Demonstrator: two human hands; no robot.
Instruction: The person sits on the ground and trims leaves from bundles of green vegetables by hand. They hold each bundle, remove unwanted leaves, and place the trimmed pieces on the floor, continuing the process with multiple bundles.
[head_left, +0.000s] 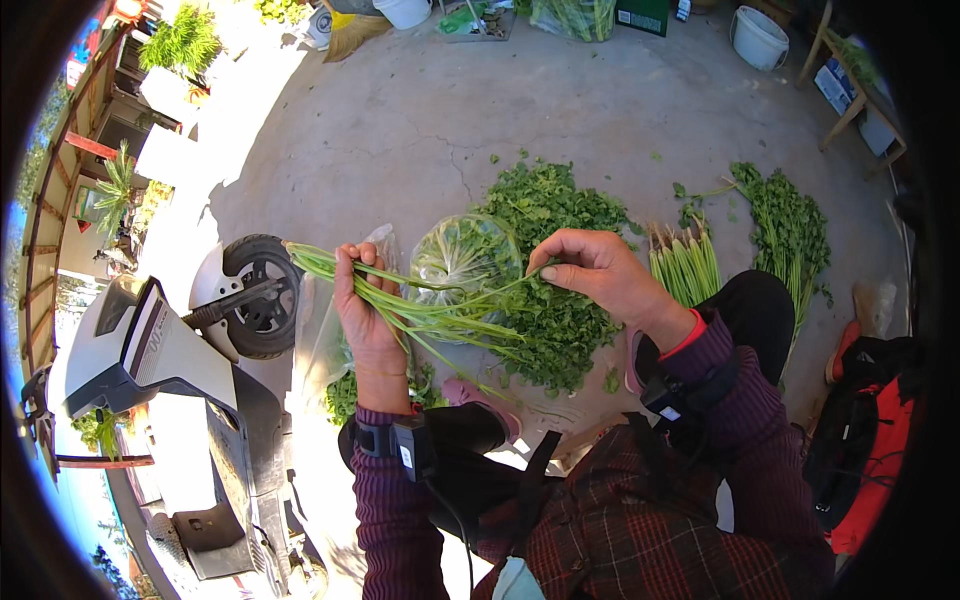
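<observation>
A bunch of leafy green stalks, like coriander or celery (397, 304), lies sideways across the middle, with my left hand (366, 300) closed around its thicker end. The thumb and forefinger of my right hand (592, 274) pinch one thin stem that reaches out from the bunch. Beneath and between my hands is a large pile of green leaves (562, 202) on the concrete floor. A clear plastic bag (461, 251) with greens sits left of that pile. To the right of my right hand lie stacked stalks with pale root ends (684, 262).
A leafy bunch (784, 217) lies farther right. On the left stands a white scooter, its front wheel (262, 296) near my left hand. White buckets (759, 37), a broom (352, 34) and a bag of greens (574, 15) stand at the far side. A wooden stand (847, 120) is at the right.
</observation>
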